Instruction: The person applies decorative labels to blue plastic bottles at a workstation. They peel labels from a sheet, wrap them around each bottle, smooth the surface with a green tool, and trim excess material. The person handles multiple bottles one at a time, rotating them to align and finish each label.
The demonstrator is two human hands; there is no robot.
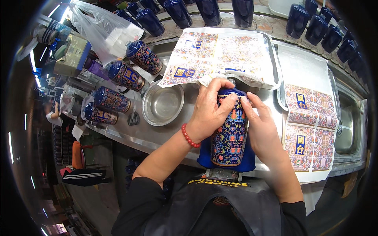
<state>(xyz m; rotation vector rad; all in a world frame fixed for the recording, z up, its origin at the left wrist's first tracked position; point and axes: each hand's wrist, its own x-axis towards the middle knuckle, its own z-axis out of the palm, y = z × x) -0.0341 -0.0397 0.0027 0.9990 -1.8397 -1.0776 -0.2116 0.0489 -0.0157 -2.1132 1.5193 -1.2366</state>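
A dark blue bottle (229,141) wrapped in a colourful floral decal lies before me, its neck pointing away, on a blue cloth (250,157). My left hand (214,109) grips its shoulder, with the thumb pressed on the decal's upper edge. A red bead bracelet (189,136) circles that wrist. From the other side, my right hand (261,125) holds thumb and fingertips against the same upper edge. A folded white cloth (211,78) sits just beyond my left fingers. Farther off, printed decal sheets (189,56) rest on a tray (276,70); my hands partly cover the bottle's shoulder.
Left of my hands are a metal bowl (163,103), black-handled scissors (133,118) and several decorated bottles (130,75). More decal sheets (308,129) lie at right, beside a steel sink (345,126). Plain blue bottles (208,13) line a slatted conveyor (227,19). A person (54,115) is far left.
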